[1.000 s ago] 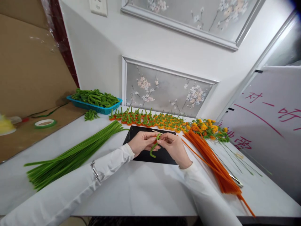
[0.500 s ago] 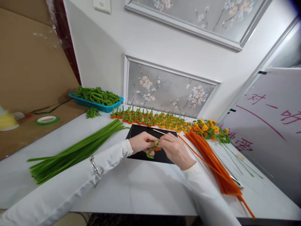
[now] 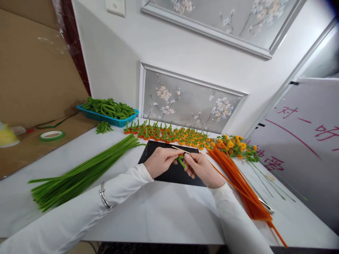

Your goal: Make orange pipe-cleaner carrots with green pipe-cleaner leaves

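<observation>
My left hand [image 3: 162, 161] and my right hand [image 3: 203, 170] meet above a black mat [image 3: 169, 174]. Between their fingertips is a small pipe-cleaner flower with a bent green strip [image 3: 182, 162]; a bit of orange shows above it, and the fingers hide the rest. The left fingers are pressed together over its left side. On the other side, the right thumb and fingers pinch it. A thin pale stick [image 3: 180, 149] passes just beyond the fingertips; whether it is held or lies on the mat I cannot tell.
Green pipe cleaners [image 3: 87, 173] lie left, orange ones [image 3: 238, 185] right. Rows of small orange-and-green flowers [image 3: 164, 133] line the back, beside yellow-orange blooms [image 3: 231, 144]. A blue basket [image 3: 116, 121] holds green loops. Green tape [image 3: 52, 135] and metal tool [image 3: 266, 205] flank them.
My left hand has stretched its fingers flatter across the flower. My right hand has turned and shifted slightly right. The green strip now points down to the right.
</observation>
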Available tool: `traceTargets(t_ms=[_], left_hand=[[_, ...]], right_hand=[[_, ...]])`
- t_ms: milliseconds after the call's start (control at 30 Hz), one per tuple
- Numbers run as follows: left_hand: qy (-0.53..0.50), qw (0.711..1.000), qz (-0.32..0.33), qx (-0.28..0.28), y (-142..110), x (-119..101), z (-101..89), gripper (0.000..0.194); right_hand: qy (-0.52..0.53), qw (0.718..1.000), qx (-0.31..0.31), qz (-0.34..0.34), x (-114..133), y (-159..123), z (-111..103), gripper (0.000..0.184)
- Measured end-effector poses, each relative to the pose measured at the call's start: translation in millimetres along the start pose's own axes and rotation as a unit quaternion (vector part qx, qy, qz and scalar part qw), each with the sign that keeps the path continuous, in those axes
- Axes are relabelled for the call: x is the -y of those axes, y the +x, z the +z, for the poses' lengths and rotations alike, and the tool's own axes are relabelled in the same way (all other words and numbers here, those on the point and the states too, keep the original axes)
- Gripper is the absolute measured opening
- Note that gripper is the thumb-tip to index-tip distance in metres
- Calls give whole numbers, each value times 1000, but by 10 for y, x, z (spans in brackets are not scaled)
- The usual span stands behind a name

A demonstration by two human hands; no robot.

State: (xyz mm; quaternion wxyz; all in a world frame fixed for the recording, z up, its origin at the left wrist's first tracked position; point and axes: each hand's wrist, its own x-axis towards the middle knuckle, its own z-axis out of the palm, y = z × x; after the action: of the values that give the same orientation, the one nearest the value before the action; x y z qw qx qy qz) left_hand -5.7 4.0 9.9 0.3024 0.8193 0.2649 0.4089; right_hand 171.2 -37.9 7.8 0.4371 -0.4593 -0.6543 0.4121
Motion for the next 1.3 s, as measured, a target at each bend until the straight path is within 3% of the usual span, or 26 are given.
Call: traceTargets(t_ms=[67,167,300,400,467,567,633,700,767,933,1000,1133,1300], left_hand=[[58,997,56,-5,-26,-45,20,31],[79,994,74,0,-52,-72,43,33],[73,996,43,2,-51,-40,61,32],[37,999,-20,23,-35,-15,60,30],[-12,996,-75,53,-20,-14,51,28],[-95,980,-141,102,2,-41,25,23],[-143,968,-170,120,13,-62,7,20],[-184,958,-183,124,22,-67,-7,19],[-213,951,-188,121,27,-52,-16,21],[-245,942,-210,89,29,-10,-11,33],[-247,945,-202,77,28,-18,-3,35],[-253,947,-180,80,20,-36,10,33],[-274,934,-215,82,11,15,20,34]], right_hand=[[16,1000,8,1,38,-6,31,41],[31,999,13,-3,50,-2,56,38],[8,1000,22,-18,3,6,45,29],[-106,991,7,-80,-26,-6,28,22],[-236,959,-28,-152,-37,-17,19,19],[-439,860,-65,-254,-37,-27,10,21],[-524,795,-75,-296,-29,-25,5,22],[-557,762,-83,-321,-22,-21,2,23],[-541,772,-91,-321,-20,-16,-2,22],[-323,916,-68,-229,-34,-13,-22,18],[-261,944,-58,-192,-33,-14,-36,19],[-260,941,-68,-204,-18,-14,-49,16],[-375,881,-69,-279,-11,-14,-16,20]])
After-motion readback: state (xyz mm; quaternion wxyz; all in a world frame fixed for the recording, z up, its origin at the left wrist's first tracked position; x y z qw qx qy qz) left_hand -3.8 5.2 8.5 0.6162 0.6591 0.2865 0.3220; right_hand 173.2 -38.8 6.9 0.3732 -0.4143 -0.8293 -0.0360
